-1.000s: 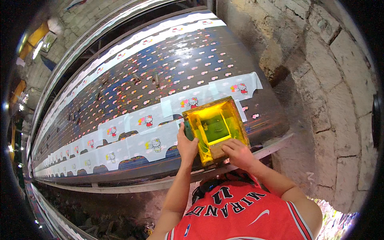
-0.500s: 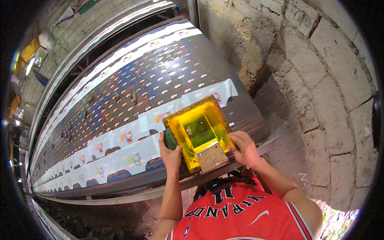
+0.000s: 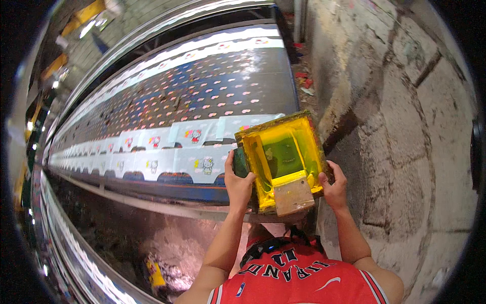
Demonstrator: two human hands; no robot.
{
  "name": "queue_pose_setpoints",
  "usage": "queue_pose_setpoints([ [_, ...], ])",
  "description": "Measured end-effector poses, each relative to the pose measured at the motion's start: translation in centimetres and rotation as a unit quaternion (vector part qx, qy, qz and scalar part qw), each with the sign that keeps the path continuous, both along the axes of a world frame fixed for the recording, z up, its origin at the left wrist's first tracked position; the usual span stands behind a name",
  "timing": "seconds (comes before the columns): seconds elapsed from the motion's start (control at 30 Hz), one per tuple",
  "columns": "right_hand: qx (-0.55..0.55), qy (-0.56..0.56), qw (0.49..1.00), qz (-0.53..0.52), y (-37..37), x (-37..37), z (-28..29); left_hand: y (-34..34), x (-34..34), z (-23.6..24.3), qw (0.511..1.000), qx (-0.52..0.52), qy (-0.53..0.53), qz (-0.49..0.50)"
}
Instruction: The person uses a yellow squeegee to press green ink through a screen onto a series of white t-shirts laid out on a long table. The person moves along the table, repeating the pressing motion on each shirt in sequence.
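Since the previous frame, the right hand [image 3: 335, 187] has moved from beside the squeegee [image 3: 293, 196] to the right side of the screen-printing frame [image 3: 273, 124]. The screen-printing frame has shifted rightward along the counter [image 3: 276, 76] and now overlaps its right end.

Left hand [image 3: 239, 183]: positioned at the left side of the screen-printing frame. The thumb lies toward the near part of that side; the fingers are closed around a dark green block [image 3: 240, 162] set against it. Right hand: the thumb is on the inner face of the right rim, the fingers wrap the outer face, and the rim is pinched between them.

The screen-printing frame is in front of the torso, held by both sides and slightly rotated. Whether its underside touches the counter cannot be determined. Yellow ink [image 3: 307, 133] coats the interior around a green mesh window [image 3: 286, 157]. The squeegee, a flat wooden board, leans across the near rim, untouched by either hand.

White fabric pieces [image 3: 177, 157] with a cartoon cat print lie in rows along the counter. Small pink prints cover the dark surface between the near and far rows. A stone wall [image 3: 405, 126] stands to the right.
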State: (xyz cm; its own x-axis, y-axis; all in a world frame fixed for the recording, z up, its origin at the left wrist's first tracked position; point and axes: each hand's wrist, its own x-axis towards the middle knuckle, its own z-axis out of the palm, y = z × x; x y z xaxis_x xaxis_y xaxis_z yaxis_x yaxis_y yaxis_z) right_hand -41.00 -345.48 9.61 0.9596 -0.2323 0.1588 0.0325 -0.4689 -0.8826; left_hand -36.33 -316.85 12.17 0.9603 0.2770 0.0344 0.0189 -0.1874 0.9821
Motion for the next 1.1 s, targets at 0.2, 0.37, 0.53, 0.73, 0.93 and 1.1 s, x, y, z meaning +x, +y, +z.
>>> queue_pose_setpoints([
  [0.2, 0.002, 0.009, 0.995, 0.101, -1.4, 3.2, 1.1, -0.8, -2.4, 0.3, 0.995, -0.011, 0.012, 0.099],
  [0.37, 0.006, 0.046, 0.989, 0.144, 0.0, 5.0, 0.8, 0.4, -2.9, -0.8, 0.990, 0.000, 0.022, 0.139],
  [0.53, 0.014, 0.051, 0.980, 0.192, 1.2, 7.2, 1.0, 1.3, -3.4, -1.4, 0.980, 0.047, 0.006, 0.194],
  [0.73, 0.025, 0.047, 0.961, 0.272, 2.9, 10.9, 0.2, 0.4, -4.5, 0.6, 0.954, 0.016, 0.045, 0.296],
  [0.93, 0.060, 0.062, 0.911, 0.403, 3.8, 16.7, -0.6, -2.9, -6.0, -0.3, 0.905, 0.066, 0.054, 0.417],
  [1.1, 0.058, 0.080, 0.852, 0.513, 4.0, 20.1, -0.4, -6.9, -7.8, -0.2, 0.863, 0.027, 0.058, 0.501],
])
